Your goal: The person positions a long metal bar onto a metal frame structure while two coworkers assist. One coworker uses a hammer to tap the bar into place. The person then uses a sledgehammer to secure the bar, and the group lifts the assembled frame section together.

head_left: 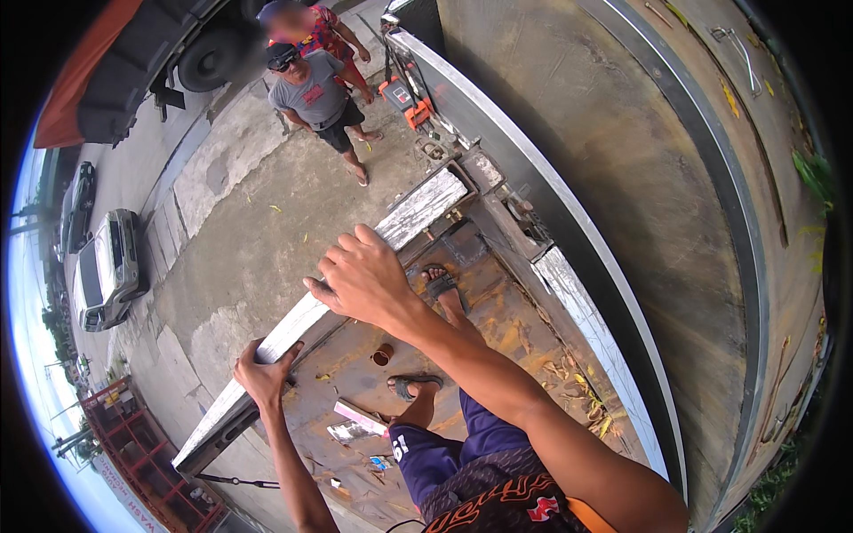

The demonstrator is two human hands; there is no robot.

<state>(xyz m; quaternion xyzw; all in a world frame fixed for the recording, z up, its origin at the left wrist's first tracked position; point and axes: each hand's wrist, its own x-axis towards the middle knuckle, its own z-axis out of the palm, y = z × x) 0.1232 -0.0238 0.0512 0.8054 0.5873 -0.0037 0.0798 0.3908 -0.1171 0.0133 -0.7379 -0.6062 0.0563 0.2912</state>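
A long beam with a worn white top (293, 331) runs slantwise along the edge of the rusty metal bed I stand in. My left hand (264, 369) is wrapped round its nearer stretch, thumb on the inner side. Farther up the same beam, my right hand (360, 281) lies over the top with its fingers curled across it; its palm side is hidden. My sandalled feet rest on the rusty floor (489, 355) below. Between my legs and the beam stands a small brown can (382, 354).
Dry leaves (577, 382) and a pink-and-white box (360, 416) litter the bed floor. A curved metal side wall (569, 178) rises on the right. Two people (315, 98) stand on the concrete beyond, near an orange-and-grey device (406, 102). Parked vehicles (108, 271) are at left.
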